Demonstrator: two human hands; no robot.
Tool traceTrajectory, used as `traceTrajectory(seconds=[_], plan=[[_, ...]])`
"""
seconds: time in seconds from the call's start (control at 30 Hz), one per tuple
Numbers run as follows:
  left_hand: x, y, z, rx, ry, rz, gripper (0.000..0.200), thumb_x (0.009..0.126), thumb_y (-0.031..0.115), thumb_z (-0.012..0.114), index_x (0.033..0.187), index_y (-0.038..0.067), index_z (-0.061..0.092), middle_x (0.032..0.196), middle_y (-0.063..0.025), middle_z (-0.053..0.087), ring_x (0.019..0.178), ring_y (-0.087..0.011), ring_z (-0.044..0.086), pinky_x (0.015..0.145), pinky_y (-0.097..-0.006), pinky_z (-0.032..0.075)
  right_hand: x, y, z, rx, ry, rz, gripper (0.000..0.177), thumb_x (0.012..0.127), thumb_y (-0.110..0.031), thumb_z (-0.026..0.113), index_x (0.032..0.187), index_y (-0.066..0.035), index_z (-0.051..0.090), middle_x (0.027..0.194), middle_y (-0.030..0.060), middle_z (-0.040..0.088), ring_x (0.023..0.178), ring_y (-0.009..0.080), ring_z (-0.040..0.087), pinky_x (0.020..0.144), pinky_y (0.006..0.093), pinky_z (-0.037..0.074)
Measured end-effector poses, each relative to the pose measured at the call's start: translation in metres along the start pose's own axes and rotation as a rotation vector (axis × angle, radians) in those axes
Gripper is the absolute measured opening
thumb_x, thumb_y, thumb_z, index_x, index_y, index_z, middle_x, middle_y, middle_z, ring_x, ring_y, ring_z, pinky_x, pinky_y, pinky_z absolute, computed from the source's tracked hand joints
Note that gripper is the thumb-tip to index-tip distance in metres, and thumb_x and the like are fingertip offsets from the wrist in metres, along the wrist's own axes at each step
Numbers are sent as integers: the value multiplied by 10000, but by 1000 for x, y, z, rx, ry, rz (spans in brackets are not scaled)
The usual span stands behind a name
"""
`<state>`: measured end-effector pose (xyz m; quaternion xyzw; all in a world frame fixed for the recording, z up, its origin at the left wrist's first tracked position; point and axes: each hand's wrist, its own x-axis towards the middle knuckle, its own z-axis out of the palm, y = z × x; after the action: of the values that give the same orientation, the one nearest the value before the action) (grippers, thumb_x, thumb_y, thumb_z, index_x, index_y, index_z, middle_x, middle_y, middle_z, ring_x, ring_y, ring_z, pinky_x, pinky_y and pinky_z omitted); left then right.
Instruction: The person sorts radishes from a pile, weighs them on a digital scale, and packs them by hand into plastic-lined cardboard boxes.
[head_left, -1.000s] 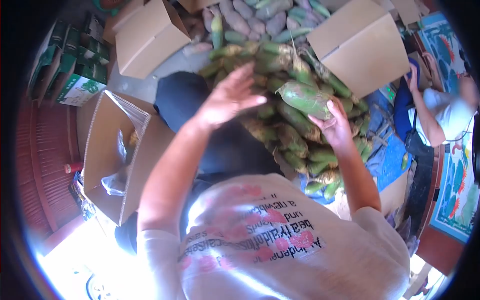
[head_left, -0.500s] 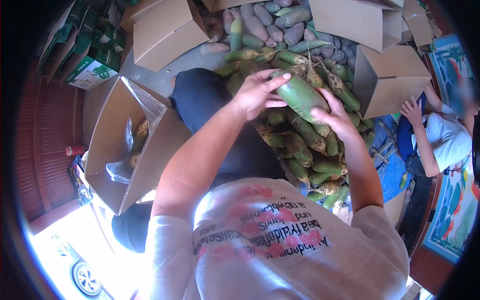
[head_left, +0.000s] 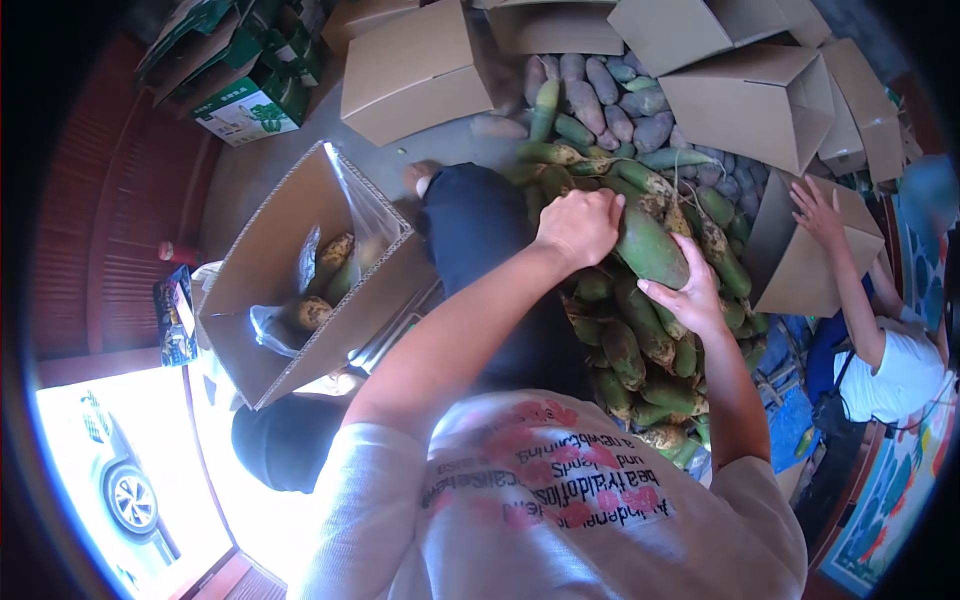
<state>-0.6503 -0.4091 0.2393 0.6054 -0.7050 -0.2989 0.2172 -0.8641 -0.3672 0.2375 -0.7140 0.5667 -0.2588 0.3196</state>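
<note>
A large green radish (head_left: pixel 650 247) is held above a heap of radishes, tilted. My right hand (head_left: pixel 690 290) cups its lower end, with the thumb on the near side and the fingers around the far side. At the upper end, my left hand (head_left: pixel 582 228) is closed, its fingertips curled against the radish's tip. Exactly what those fingertips pinch is hidden. Beneath both hands lies the heap of green radishes (head_left: pixel 622 345), many with soil-stained, yellowish ends.
To the left stands an open cardboard box (head_left: pixel 255 300) with a plastic liner and several radishes inside. Purplish roots (head_left: pixel 590 105) lie beyond the heap. More cartons (head_left: pixel 415 80) stand at the back. At right, another person's hand (head_left: pixel 820 215) is at a tilted box (head_left: pixel 815 255).
My left hand has turned and curled its fingers at the radish's upper end. The view has swung, so the scene sits further right. The other person's hand has risen along the box.
</note>
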Motion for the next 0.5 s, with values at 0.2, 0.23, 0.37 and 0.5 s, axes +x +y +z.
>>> traceTrajectory(seconds=[0.2, 0.23, 0.37, 0.5], plan=[[7, 7, -4, 14, -24, -120, 371, 949, 368, 423, 955, 78, 654, 894, -197, 671, 870, -394, 639, 833, -478, 496, 6, -2, -2, -199, 77, -140, 731, 633, -235, 830, 1251, -38, 492, 1130, 180, 614, 1038, 334, 610, 880, 407, 483], [8, 4, 0, -43, 15, -137, 360, 943, 361, 441, 963, 76, 660, 899, -200, 670, 878, -393, 637, 835, -470, 496, 9, 0, -3, -249, 97, -192, 730, 631, -234, 828, 1250, -42, 492, 1126, 176, 614, 1030, 338, 610, 873, 409, 486], [13, -9, 22, -249, 96, -181, 307, 904, 343, 506, 944, 99, 689, 924, -193, 673, 915, -376, 638, 852, -444, 500, 9, -7, -3, -439, 157, -231, 714, 629, -215, 808, 1252, -67, 493, 1114, 157, 596, 974, 352, 608, 825, 428, 499], [25, -9, 21, -408, 88, -206, 254, 872, 296, 556, 928, 97, 702, 944, -202, 669, 938, -367, 638, 862, -431, 497, 12, -19, -7, -636, 238, -287, 731, 612, -191, 801, 1270, -98, 494, 1123, 117, 589, 964, 327, 607, 806, 423, 511]])
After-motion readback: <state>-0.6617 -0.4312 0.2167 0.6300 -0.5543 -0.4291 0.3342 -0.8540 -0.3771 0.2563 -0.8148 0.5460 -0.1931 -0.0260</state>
